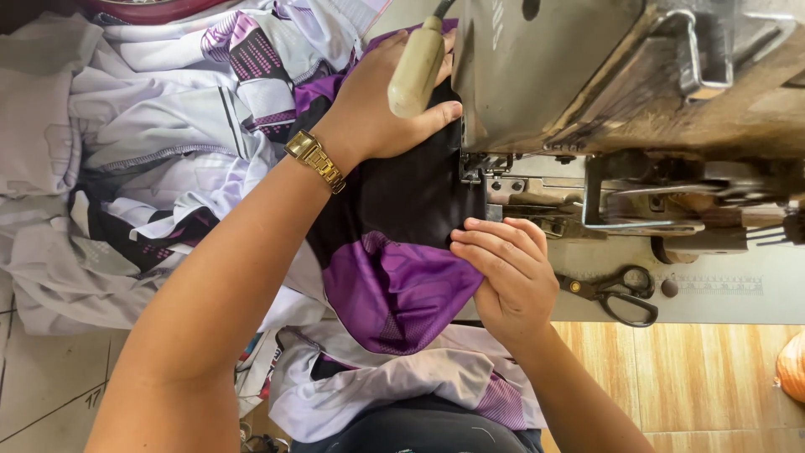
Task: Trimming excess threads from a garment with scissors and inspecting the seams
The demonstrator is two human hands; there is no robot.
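A purple and black garment point(394, 277) lies under the head of a grey sewing machine point(579, 75). My left hand point(377, 105), with a gold watch point(314, 159) on its wrist, presses down on the black part of the cloth right beside the presser foot point(474, 164). Its fingertips are hidden behind a cream-coloured handle point(415, 67). My right hand point(503, 273) pinches the folded edge of the garment at the machine bed, just in front of the foot, with its fingers curled over the cloth.
Several white, purple and black garments point(142, 143) are heaped to the left, with more on my lap point(377, 386). Black scissors point(616, 292) lie on the machine bed to the right of my right hand. A wooden tabletop point(696, 369) runs below it, and an orange object point(792, 365) shows at the right edge.
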